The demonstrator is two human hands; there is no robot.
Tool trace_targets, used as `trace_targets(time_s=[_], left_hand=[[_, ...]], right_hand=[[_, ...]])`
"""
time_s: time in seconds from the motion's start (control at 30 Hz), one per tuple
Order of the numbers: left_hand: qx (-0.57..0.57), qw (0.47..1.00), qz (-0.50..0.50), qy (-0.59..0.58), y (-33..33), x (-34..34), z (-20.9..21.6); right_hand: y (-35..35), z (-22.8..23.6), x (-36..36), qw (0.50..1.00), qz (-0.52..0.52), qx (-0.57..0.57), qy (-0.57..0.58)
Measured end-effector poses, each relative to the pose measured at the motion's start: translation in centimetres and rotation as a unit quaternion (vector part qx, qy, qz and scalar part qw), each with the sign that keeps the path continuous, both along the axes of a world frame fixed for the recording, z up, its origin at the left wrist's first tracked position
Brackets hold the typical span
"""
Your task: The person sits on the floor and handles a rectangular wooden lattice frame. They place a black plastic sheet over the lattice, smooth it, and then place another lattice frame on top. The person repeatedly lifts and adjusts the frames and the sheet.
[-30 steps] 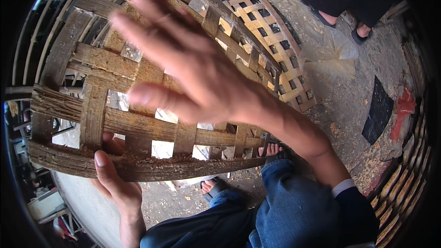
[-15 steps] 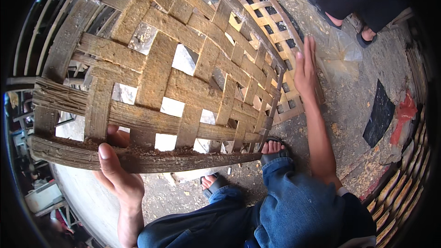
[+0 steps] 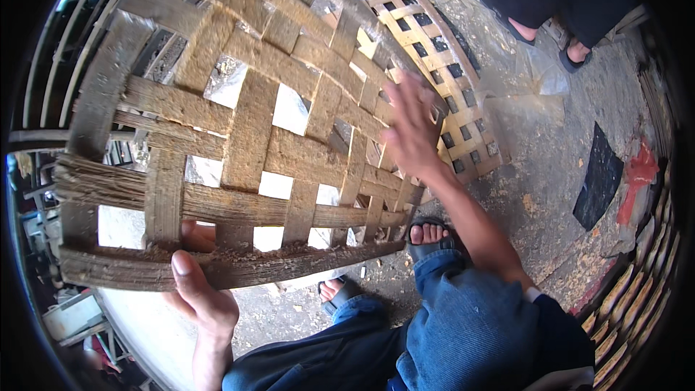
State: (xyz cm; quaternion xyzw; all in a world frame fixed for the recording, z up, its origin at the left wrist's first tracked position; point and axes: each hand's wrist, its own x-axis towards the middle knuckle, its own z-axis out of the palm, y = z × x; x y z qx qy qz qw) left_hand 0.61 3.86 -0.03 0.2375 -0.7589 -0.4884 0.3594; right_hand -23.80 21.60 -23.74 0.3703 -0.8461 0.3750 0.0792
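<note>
The left hand (image 3: 211, 308) grips the near rim of a dusty woven-slat panel (image 3: 250, 130), thumb on top, fingertips behind, in front of the person's jeans (image 3: 463, 311). The right hand (image 3: 413, 130), blurred, fingers slightly apart, is over its right side; I can't tell if it touches. Beyond, a 2nd, paler lattice panel (image 3: 429, 46) lies near another person's 2 sandalled feet (image 3: 578, 52).

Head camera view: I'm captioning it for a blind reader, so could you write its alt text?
A person's left hand grips the near edge of a residue-crusted woven-slat panel, while the right hand, open and slightly blurred, is at its right side. Beyond are a lighter woven-slat panel and a crumb-strewn floor.
</note>
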Motion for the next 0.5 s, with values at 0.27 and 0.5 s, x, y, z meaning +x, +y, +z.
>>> trace_targets(time_s=[0.27, 0.5], left_hand=[[0.022, 0.999, 0.008, 0.04, -1.2, -1.2, -1.1], [0.053, 0.997, 0.054, 0.025, 0.4, -1.7, 0.4]], right_hand=[[2.9, 4.1, -4.1, 0.985, -0.067, -0.151, -0.047], [-10.4, 20.1, 6.0, 0.894, 0.319, -0.293, 0.109]])
